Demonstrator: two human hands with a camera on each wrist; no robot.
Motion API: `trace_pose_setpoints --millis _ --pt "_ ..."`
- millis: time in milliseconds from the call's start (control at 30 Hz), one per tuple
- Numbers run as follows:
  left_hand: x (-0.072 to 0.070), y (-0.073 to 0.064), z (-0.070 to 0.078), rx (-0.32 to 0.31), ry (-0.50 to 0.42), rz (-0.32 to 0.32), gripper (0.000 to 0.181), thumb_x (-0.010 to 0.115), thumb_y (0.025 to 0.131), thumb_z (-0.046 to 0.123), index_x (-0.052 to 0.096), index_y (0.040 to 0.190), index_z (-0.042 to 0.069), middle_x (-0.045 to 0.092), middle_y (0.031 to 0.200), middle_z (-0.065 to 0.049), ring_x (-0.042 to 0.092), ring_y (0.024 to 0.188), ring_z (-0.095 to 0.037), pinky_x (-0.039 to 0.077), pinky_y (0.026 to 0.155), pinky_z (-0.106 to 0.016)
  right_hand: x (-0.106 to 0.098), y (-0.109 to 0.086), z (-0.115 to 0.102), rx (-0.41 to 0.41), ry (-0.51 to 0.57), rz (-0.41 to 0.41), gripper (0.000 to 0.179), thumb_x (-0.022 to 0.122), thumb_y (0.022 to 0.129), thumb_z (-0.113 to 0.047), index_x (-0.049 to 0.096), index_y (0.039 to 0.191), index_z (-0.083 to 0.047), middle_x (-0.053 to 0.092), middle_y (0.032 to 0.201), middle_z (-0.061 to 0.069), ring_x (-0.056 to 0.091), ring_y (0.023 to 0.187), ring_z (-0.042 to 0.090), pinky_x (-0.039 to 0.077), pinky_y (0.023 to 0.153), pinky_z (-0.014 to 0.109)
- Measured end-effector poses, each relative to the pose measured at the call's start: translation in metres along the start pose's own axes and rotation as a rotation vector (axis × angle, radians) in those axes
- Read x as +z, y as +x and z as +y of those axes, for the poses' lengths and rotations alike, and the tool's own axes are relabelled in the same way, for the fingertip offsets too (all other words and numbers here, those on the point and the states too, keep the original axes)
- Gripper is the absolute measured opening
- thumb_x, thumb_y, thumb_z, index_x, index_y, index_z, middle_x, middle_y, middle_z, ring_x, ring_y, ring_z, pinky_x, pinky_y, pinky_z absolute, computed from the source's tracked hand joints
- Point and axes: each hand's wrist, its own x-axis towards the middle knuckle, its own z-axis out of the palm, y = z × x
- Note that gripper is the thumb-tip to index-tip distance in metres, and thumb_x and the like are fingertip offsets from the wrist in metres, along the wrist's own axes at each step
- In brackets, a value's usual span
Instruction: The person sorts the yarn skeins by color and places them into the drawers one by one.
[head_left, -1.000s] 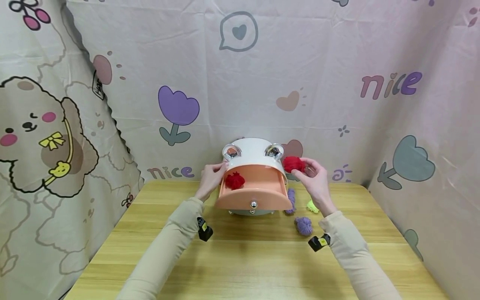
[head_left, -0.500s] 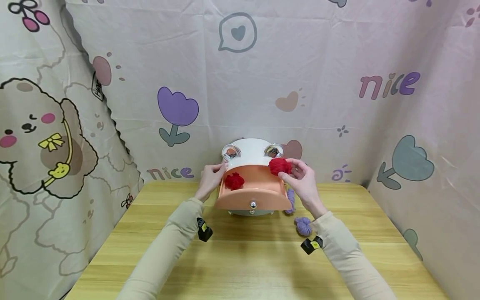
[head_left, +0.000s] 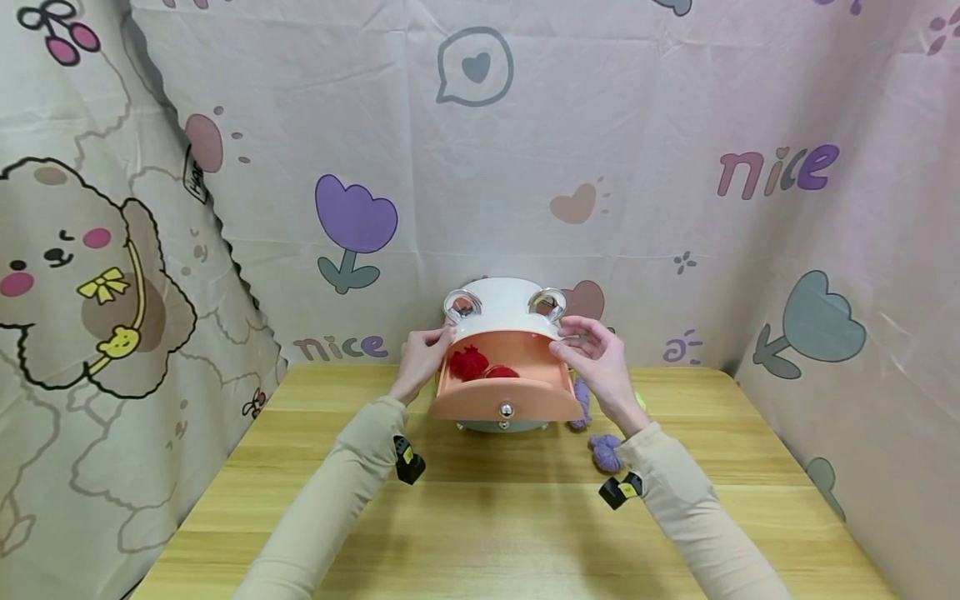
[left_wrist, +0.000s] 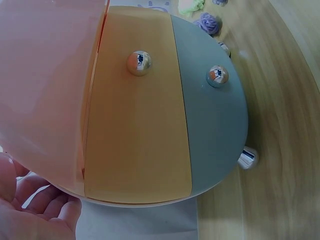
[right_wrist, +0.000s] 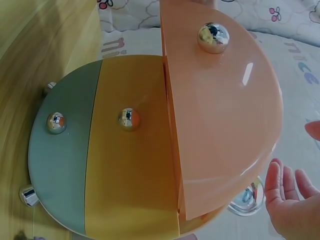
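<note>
A small rounded chest of drawers, white on top with two silver rings, stands at the table's back. Its orange top drawer is pulled out. Inside lie a red yarn ball and a second red ball, partly hidden by the drawer front. My left hand holds the chest's upper left side, fingers curled at its edge in the left wrist view. Beside the drawer's right end is my right hand, fingers apart, with nothing in it. The yellow drawer and the blue-green drawer are closed.
Right of the chest lie a purple yarn ball and another purple yarn piece. A yellow-green yarn ball shows mostly hidden behind the right wrist. Patterned cloth hangs behind the wooden table.
My right hand carried a red yarn ball left to the open drawer and let it go; it now lies beside the first one. The left hand stayed in place.
</note>
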Motion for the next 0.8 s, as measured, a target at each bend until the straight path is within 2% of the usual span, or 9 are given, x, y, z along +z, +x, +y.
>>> trace_pose_setpoints --millis 133,367,533,633,800 --pt "0.000 -0.001 0.001 0.003 -0.002 0.002 0.043 0.058 0.102 0.036 0.064 0.135 0.010 0.066 0.137 -0.015 0.062 0.122 -0.029 0.052 0.097 -0.039 -0.002 0.000 0.000 -0.002 0.006 -0.005 0.046 0.071 0.087 0.005 0.054 0.130 0.009 0.069 0.099 -0.015 0.066 0.090 0.002 0.055 0.084 0.016" --pt "-0.001 -0.001 0.001 0.012 -0.005 -0.002 0.043 0.058 0.101 0.035 0.063 0.136 0.009 0.065 0.138 -0.015 0.061 0.125 -0.030 0.051 0.102 -0.042 -0.003 -0.003 -0.002 -0.002 0.010 -0.011 0.044 0.071 0.087 0.003 0.055 0.127 0.010 0.069 0.098 -0.014 0.067 0.091 0.002 0.055 0.085 0.016" --pt "-0.001 -0.001 0.002 0.002 -0.006 -0.005 0.043 0.058 0.102 0.035 0.063 0.137 0.010 0.065 0.138 -0.015 0.062 0.121 -0.029 0.052 0.097 -0.040 -0.004 -0.004 -0.002 -0.011 0.015 -0.008 0.044 0.071 0.087 0.004 0.054 0.126 0.012 0.070 0.098 -0.011 0.067 0.090 0.002 0.055 0.084 0.016" --pt "-0.001 -0.001 0.002 0.003 -0.009 -0.004 0.043 0.058 0.102 0.035 0.063 0.137 0.009 0.065 0.138 -0.015 0.062 0.123 -0.029 0.052 0.100 -0.041 -0.005 -0.005 -0.002 -0.017 0.019 -0.001 0.044 0.071 0.086 0.004 0.054 0.126 0.012 0.070 0.098 -0.007 0.067 0.089 0.002 0.055 0.085 0.016" --pt "0.000 0.000 0.000 0.003 -0.009 -0.009 0.044 0.058 0.102 0.034 0.062 0.137 0.008 0.064 0.139 -0.016 0.060 0.127 -0.031 0.050 0.106 -0.044 -0.006 -0.010 -0.003 -0.030 -0.034 0.039 0.032 0.073 0.086 0.002 0.062 0.117 0.001 0.069 0.089 -0.010 0.066 0.082 0.002 0.055 0.083 0.016"
